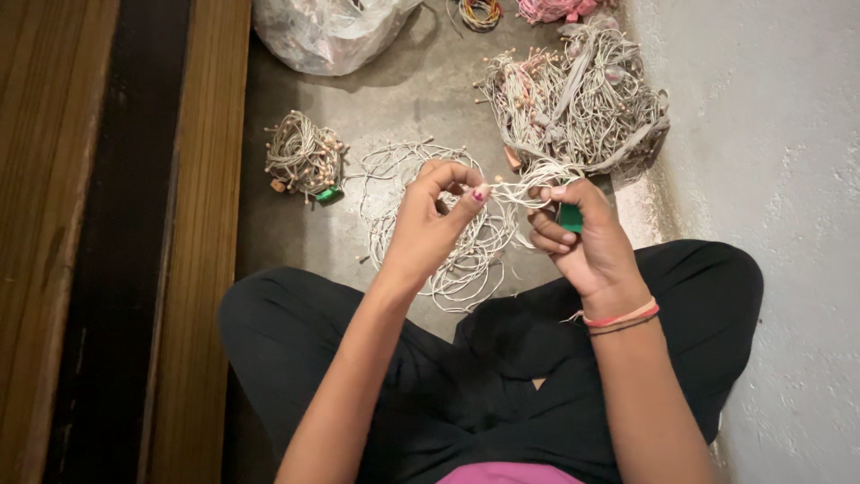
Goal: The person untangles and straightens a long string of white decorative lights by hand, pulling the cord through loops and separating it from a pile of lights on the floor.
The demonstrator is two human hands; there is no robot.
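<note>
Grey concrete floor [394, 99] ran between a brown wooden frame [202, 179] and a whitewashed wall [770, 134], and the person sat cross-legged on it in black trousers [296, 332].

The left hand [430, 224] pinched a strand of the thin pale-grey wire string set with small bulbs [515, 191] between thumb and forefinger. The right hand [582, 237] was closed around a small green plastic piece [570, 217], its fingertips also gripping the same strand. The strand was stretched short between the two hands, held above the lap, and its loose loops [448, 260] trailed down onto the floor just ahead of the knees.

To my eye, winding it neatly called for even tension, equal loops, and keeping the trailing length free of the loops below.

The wire looked limp, fine and prone to tangling, with tiny peach-tinted bulb tips along it.

A finished small coil with a green end [305, 161] lay to the left, a large tangled heap of similar wire [582, 99] lay against the wall, and a clear plastic bag [327, 31] sat further back.
</note>
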